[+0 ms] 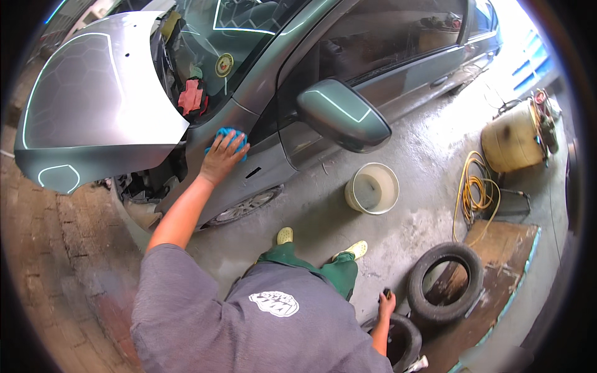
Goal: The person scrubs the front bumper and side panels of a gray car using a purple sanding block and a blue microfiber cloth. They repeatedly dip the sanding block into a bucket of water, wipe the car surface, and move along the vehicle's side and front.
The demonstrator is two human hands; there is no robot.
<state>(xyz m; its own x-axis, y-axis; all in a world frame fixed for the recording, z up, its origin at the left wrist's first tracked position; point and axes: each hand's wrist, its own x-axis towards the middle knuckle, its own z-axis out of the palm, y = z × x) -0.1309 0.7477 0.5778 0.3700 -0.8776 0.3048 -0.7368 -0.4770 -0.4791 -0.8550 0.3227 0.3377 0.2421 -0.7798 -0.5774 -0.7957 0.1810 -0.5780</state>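
My left hand [222, 156] presses a bunched blue cloth [225, 131] against the grey car's front fender [249, 163], just below the windshield's lower corner. Its fingers curl over the cloth, leaving only blue edges in sight. Down at my right side, my right hand [387, 304] is closed around a small black object [387, 292], too small to name. To the right of the cloth, the side mirror [345, 117] juts out from the door. The hood [99, 81] stands raised off its closed position on the left.
A whitish bucket [356, 198] stands on the concrete floor beside the car. Tires [418, 298] lie near my right hand, by a brown board [504, 248]. Farther right are a coiled yellow hose [476, 186] and a yellowish tank [513, 140]. Brick paving [68, 248] lies at left.
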